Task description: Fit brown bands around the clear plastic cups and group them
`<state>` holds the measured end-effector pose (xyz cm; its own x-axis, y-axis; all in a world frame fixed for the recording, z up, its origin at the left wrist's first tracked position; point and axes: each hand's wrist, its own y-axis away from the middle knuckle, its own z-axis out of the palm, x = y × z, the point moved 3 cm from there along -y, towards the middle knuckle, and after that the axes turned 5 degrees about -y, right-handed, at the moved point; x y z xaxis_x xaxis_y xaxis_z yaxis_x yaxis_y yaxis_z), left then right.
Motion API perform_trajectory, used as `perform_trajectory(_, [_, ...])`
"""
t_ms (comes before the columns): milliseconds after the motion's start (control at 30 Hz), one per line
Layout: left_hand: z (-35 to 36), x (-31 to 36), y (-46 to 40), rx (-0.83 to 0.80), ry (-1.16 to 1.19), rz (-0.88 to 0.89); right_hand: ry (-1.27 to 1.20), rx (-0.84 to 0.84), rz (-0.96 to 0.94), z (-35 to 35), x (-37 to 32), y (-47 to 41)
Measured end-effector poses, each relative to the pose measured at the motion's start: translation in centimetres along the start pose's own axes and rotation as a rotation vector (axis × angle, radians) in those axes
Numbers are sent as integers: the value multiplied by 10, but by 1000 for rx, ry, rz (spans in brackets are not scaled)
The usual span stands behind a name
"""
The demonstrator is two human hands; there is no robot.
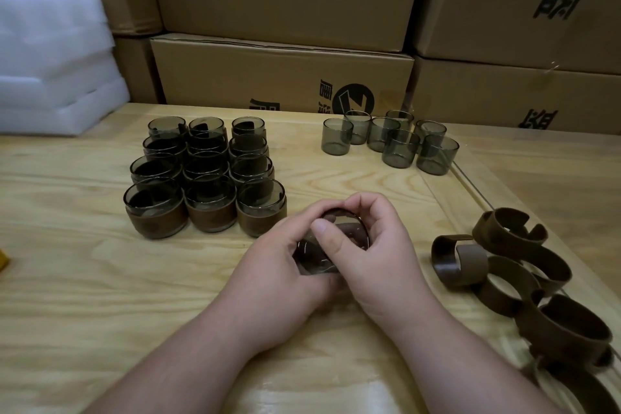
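Cup (316, 259) with brown band (346, 228), gripped by both hands.
Left hand (279, 276) and right hand (366, 252) curl fingers round it; band may spring off or seat crooked.

Twelve banded cups (205, 175) (seven bare (391, 141))

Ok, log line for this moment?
step: banding | both hands hold cup | banded cups left | bare cups far right
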<state>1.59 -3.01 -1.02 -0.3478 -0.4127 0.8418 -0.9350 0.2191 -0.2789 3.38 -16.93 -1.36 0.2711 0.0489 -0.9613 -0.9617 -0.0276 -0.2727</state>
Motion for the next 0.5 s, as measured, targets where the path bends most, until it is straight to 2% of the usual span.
perform_trajectory(500, [0,-3,-2,91,180,-34,-55,-90,-3,2,-3,1])
